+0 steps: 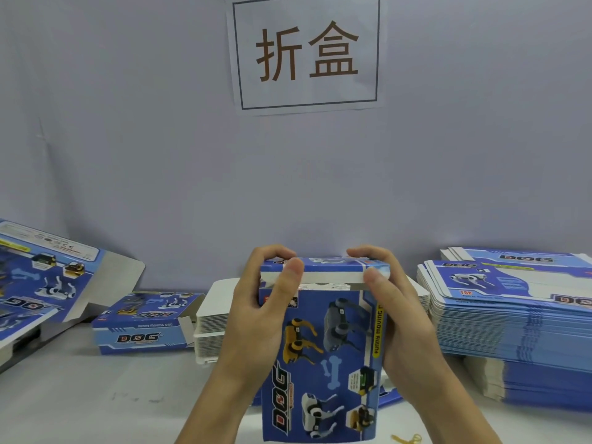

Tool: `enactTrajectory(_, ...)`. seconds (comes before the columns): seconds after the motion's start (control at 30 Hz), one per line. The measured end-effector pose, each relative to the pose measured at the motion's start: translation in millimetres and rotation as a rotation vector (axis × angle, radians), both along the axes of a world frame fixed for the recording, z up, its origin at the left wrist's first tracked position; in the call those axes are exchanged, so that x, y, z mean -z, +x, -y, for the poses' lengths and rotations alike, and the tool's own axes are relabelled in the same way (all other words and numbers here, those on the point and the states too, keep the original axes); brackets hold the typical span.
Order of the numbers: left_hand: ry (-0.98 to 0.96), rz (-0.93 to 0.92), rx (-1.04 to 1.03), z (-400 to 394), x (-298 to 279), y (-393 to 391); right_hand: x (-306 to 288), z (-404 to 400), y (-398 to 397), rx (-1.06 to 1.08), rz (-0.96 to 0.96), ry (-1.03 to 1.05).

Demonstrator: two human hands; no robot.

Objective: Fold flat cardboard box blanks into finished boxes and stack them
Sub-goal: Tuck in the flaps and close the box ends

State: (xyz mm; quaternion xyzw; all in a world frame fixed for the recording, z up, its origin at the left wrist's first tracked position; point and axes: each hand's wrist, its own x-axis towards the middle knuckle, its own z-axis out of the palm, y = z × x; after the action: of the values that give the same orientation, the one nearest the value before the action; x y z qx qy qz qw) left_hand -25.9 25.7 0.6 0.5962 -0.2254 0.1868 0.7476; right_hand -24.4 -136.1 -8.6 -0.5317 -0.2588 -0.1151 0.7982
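The blue printed cardboard toy-dog box (323,347) is standing upright in front of the white stack of flat blanks (213,318), its inside hidden by the top flap (323,267). The left hand (256,312) and right hand (397,312) are gripping its sides, thumbs pressing the flap's white edge. A folded blue box (141,325) is lying left of that stack, its open end facing away.

I worked at a packing station: tall stacks of flat box blanks (512,318) covered my table (96,395), and a printed sign (306,52) hung on the plain wall (128,139).
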Motion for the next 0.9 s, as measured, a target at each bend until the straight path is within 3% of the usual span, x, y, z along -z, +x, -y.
enactTrajectory(0.47,-0.049,-0.066,0.228,-12,-1,-2,-4,9,-4,-0.050,-0.040,0.075)
enactTrajectory(0.7,0.155,0.033,0.288,-26,-4,-5,-7,14,-10,-0.165,0.011,0.008)
enactTrajectory(0.9,0.142,0.057,0.179,-23,-5,-5,-4,17,-6,-0.207,0.049,-0.019)
